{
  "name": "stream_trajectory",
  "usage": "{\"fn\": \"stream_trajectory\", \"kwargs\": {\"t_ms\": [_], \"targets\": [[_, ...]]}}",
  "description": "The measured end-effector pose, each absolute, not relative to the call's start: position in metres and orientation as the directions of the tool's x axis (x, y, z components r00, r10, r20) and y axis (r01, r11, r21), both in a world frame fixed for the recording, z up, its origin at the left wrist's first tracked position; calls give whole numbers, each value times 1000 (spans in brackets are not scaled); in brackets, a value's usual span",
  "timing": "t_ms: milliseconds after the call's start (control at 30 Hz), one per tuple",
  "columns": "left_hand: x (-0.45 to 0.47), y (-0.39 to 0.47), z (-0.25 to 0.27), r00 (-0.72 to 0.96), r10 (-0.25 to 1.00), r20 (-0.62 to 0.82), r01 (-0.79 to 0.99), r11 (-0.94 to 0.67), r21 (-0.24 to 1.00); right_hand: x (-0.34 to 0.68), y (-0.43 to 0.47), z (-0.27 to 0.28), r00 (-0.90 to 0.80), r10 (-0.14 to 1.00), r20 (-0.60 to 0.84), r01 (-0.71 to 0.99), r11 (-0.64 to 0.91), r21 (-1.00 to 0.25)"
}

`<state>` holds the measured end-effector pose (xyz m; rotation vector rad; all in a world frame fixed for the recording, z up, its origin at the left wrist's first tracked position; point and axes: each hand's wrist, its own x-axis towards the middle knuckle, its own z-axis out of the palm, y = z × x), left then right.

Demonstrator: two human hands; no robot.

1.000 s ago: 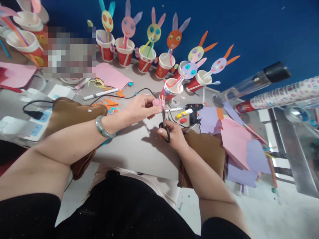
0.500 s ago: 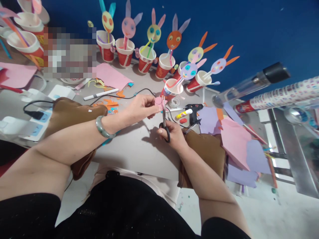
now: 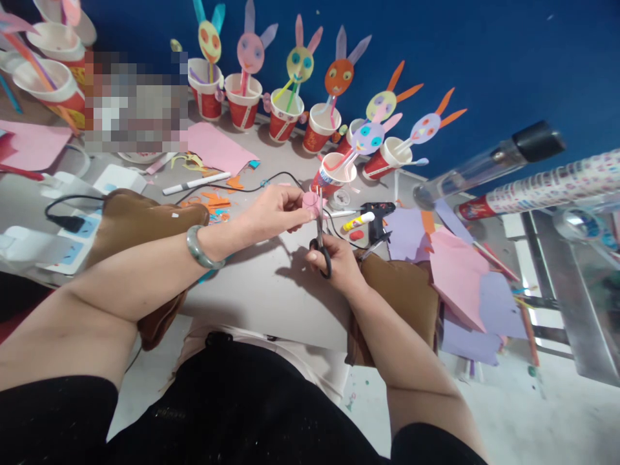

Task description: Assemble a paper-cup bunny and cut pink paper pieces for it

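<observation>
Between the thumb and fingers of my left hand (image 3: 285,206) is a small piece of pink paper (image 3: 310,201), with a round outline drawn on it. My right hand (image 3: 339,261) grips a pair of scissors (image 3: 320,239) by its black handles. The blades point away from me and meet the right edge of the pink paper. Just beyond stands a red paper cup (image 3: 325,184) with a purple rabbit face (image 3: 367,139) on straws. A yellow glue stick (image 3: 358,221) and a black glue gun (image 3: 380,223) lie right of the scissors.
Several red cups with rabbit faces, one an orange face (image 3: 339,77), line the blue wall. Brown cushions (image 3: 397,303) lie under both forearms. A power strip (image 3: 77,242) is at left, orange scraps (image 3: 213,200) behind my left hand, purple paper (image 3: 409,232) at right.
The pink paper has turned slightly in my left hand and shifted a little right against the blades. The scissors stay almost in place; everything else looks the same.
</observation>
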<state>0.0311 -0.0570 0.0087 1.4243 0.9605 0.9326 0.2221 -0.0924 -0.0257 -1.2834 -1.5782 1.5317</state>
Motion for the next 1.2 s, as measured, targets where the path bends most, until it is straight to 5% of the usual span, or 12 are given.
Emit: {"fn": "stream_trajectory", "kwargs": {"t_ms": [1200], "targets": [[33, -58, 11, 343, 939, -7, 57, -14, 998, 222, -93, -25, -351, 913, -209, 246, -126, -961]]}}
